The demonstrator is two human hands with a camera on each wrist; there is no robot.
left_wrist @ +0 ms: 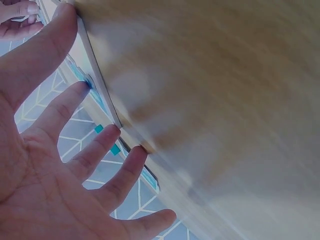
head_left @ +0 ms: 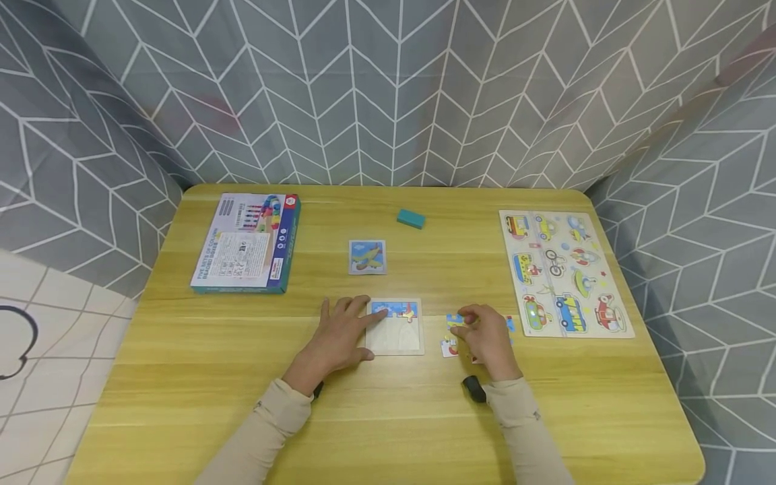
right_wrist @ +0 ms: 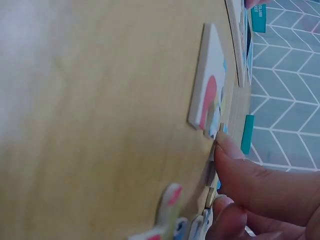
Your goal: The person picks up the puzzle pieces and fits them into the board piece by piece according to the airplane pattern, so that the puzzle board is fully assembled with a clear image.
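A small wooden puzzle tray (head_left: 394, 340) lies in front of me, with a few jigsaw pieces (head_left: 388, 310) along its top edge. My left hand (head_left: 339, 335) is spread at the tray's left side, its index fingertip touching the fitted pieces. The left wrist view shows its straight fingers (left_wrist: 102, 145) near the tray edge. Right of the tray, my right hand (head_left: 485, 337) bends over loose jigsaw pieces, thumb and index finger at a blue and yellow jigsaw piece (head_left: 453, 319), which they appear to pinch. Another piece (head_left: 448, 348) with red on it lies nearby; the palm hides others.
Above the tray lies a picture card with a yellow plane (head_left: 366, 257). A teal block (head_left: 411, 219) is farther back. A bead-set box (head_left: 245, 242) stands at the left; a vehicle puzzle board (head_left: 566, 273) lies at the right. Grey patterned curtain (head_left: 388, 94) hangs behind the table.
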